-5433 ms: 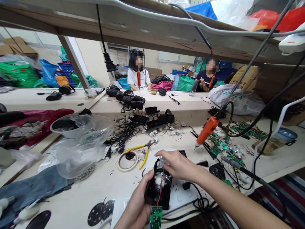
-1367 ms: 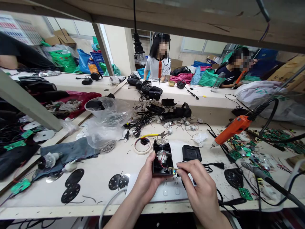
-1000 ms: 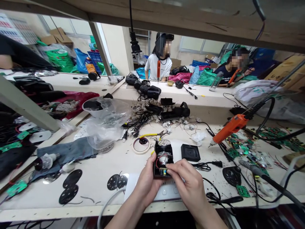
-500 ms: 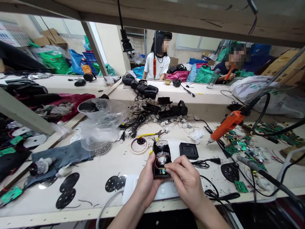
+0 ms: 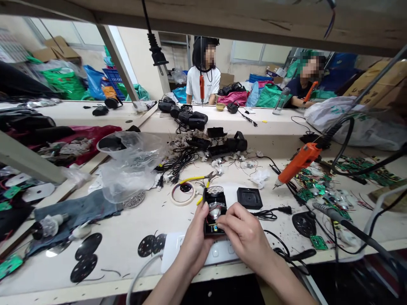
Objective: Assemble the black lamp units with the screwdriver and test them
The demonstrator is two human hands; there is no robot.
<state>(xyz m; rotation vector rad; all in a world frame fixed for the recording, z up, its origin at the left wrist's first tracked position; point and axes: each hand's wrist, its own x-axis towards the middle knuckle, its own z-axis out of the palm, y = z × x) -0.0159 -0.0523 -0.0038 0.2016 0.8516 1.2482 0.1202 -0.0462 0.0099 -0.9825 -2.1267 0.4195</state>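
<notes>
A black open housing [image 5: 207, 232] with a silvery round part, red wires and a small board inside is held by my left hand [image 5: 194, 231], fingers wrapped round its left side and underside. My right hand [image 5: 243, 228] reaches inside from the right, thumb and fingertips pinched by the wires above the board; what they grip is too small to make out. Below the housing lies a white power strip [image 5: 171, 250]. Yellow-handled pliers [image 5: 193, 179] and a roll of tape [image 5: 173, 197] lie beyond it, with a square black part [image 5: 249, 198] to the right.
An orange electric screwdriver [image 5: 299, 164] hangs at the right, above green circuit boards [image 5: 318, 242] and a soldering iron [image 5: 333, 218]. Plastic bags [image 5: 119, 182] and grey cloth [image 5: 79, 212] lie left. Two people sit across the bench. Black cables and housings lie at the back.
The view has shifted slightly, moving the bench items left in the picture. My right fingers have moved slightly further over the housing's inside; my left hand still holds it.
</notes>
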